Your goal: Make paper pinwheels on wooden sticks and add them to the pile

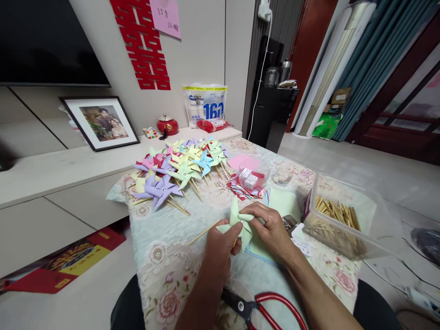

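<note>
Both of my hands meet on a pale green paper pinwheel (pixel 237 223) over the flowered tablecloth (pixel 165 256). My left hand (pixel 220 247) grips it from below, where a thin wooden stick (pixel 202 233) juts out to the left. My right hand (pixel 270 227) pinches the folded blades at the centre, where a small metal pin shows. Under the hands lie sheets of green paper (pixel 283 201).
A pile of finished coloured pinwheels (pixel 178 172) covers the far table. A clear box of wooden sticks (pixel 338 220) stands at right, a small tub (pixel 252 178) and glass cup (pixel 283 176) behind. Red-handled scissors (pixel 264 307) lie near me.
</note>
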`<state>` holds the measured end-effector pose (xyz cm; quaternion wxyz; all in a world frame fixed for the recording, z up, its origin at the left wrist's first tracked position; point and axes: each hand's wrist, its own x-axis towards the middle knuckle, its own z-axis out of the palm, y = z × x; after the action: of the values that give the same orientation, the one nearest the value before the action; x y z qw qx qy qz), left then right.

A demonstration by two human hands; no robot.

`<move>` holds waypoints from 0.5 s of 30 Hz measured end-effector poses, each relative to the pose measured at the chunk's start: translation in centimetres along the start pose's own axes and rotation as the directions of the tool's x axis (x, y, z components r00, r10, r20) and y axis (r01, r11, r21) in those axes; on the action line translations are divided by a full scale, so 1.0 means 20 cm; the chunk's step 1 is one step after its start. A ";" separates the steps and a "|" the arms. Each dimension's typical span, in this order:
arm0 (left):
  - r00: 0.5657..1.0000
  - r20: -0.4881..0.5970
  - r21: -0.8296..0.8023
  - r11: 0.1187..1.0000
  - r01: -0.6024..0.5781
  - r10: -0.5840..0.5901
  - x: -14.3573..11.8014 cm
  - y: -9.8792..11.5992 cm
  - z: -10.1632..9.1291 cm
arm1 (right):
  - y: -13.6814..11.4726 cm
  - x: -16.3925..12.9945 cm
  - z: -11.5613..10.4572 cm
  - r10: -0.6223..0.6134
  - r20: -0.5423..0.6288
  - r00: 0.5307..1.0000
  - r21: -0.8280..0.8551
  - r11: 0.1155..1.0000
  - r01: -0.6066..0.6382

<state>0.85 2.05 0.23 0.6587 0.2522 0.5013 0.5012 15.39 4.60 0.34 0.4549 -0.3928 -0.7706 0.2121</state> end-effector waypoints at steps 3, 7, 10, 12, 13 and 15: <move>0.999 0.003 -0.056 0.998 -0.035 0.035 0.01 0.01 -0.01 | -0.02 0.00 0.00 0.044 -0.058 0.997 0.008 0.999 -0.044; 0.997 -0.009 -0.202 0.976 -0.078 0.078 0.01 0.03 -0.02 | -0.03 0.00 -0.01 0.208 -0.233 0.950 0.123 0.975 -0.183; 0.997 -0.023 -0.271 0.960 -0.072 0.069 0.02 0.04 -0.03 | -0.03 0.00 0.00 0.383 -0.150 0.911 0.338 0.886 -0.317; 0.998 -0.017 -0.293 0.954 -0.061 0.058 0.02 0.04 -0.04 | -0.03 0.01 0.02 0.462 0.009 0.887 0.473 0.780 -0.411; 0.998 -0.010 -0.297 0.953 -0.057 0.056 0.02 0.04 -0.04 | -0.03 0.01 0.02 0.488 0.078 0.869 0.529 0.719 -0.451; 0.998 0.010 -0.291 0.955 -0.053 0.058 0.02 0.04 -0.04 | -0.04 0.02 0.04 0.534 0.173 0.828 0.612 0.600 -0.515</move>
<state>-0.13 2.57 0.50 0.6789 0.1712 0.4087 0.5855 14.28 4.39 0.71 0.4880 -0.4266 -0.4962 0.5776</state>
